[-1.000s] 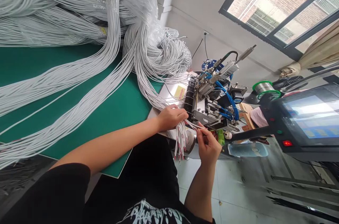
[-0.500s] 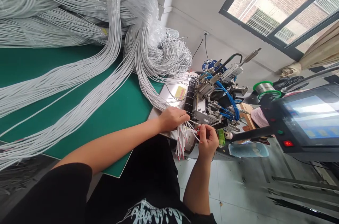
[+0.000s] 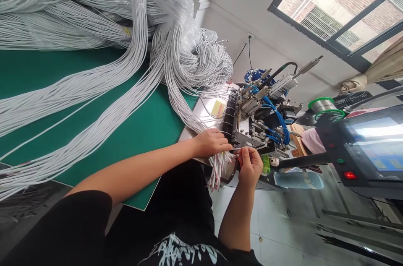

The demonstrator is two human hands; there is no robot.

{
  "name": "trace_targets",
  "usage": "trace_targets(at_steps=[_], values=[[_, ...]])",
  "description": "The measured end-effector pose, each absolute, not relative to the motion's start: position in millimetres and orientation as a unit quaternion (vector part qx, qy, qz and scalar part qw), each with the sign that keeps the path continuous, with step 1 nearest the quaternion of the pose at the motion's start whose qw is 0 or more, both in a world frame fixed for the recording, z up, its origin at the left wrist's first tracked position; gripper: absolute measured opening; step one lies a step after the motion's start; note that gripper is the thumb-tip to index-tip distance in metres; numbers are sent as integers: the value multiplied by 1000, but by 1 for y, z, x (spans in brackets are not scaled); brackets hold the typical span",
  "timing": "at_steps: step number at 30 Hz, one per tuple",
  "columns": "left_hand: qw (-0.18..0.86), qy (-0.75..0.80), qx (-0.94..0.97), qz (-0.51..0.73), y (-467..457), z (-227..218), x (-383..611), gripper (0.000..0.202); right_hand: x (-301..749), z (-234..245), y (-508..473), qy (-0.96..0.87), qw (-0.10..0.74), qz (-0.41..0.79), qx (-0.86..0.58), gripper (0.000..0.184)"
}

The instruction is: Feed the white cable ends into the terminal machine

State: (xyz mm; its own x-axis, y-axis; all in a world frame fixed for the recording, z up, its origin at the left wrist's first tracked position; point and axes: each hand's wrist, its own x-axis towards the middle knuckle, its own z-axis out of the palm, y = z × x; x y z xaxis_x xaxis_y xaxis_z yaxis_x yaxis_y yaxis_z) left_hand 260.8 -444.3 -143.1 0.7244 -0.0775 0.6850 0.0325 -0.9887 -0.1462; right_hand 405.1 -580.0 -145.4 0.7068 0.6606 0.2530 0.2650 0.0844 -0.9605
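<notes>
My left hand [image 3: 211, 142] is closed over a fan of thin white wires [image 3: 217, 169] at the edge of a metal plate [image 3: 206, 113]; their red-tipped ends hang down below it. My right hand [image 3: 251, 166] pinches one white wire between thumb and fingers. It holds that wire's end level, right against the front of a small wire machine [image 3: 256, 123] with blue air hoses. Both hands sit close together, almost touching.
Long bundles of white wire [image 3: 94, 89] run across a green mat [image 3: 138, 127], piled high at the top left under clear plastic. A touchscreen control box [image 3: 371, 148] stands at right, with a solder spool [image 3: 321, 105] behind the machine. A window is above, tiled floor below.
My right hand has risen and drawn in towards the machine, bringing the single wire level with its front. My left hand has shifted slightly right on the wire fan.
</notes>
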Motion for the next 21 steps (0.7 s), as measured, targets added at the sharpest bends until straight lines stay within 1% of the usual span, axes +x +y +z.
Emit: trace_targets(at_steps=[3,8,10,12,17,21], values=[[75,3,-928,-364,-444,-145,261,22,414,-148,-582,-368,604,152,-691,29],[88,-22,-929,-359,-444,-148,263,24,430,-152,-583,-439,468,105,-760,30],[92,-29,-930,-355,-444,-149,264,25,433,-156,-582,-452,444,99,-767,29],[90,-38,-932,-348,-444,-150,265,25,436,-161,-580,-449,458,117,-758,28],[75,-48,-942,-324,-445,-151,265,24,440,-172,-576,-423,521,227,-705,28],[67,-53,-946,-311,-445,-151,264,23,440,-173,-573,-394,551,268,-685,28]])
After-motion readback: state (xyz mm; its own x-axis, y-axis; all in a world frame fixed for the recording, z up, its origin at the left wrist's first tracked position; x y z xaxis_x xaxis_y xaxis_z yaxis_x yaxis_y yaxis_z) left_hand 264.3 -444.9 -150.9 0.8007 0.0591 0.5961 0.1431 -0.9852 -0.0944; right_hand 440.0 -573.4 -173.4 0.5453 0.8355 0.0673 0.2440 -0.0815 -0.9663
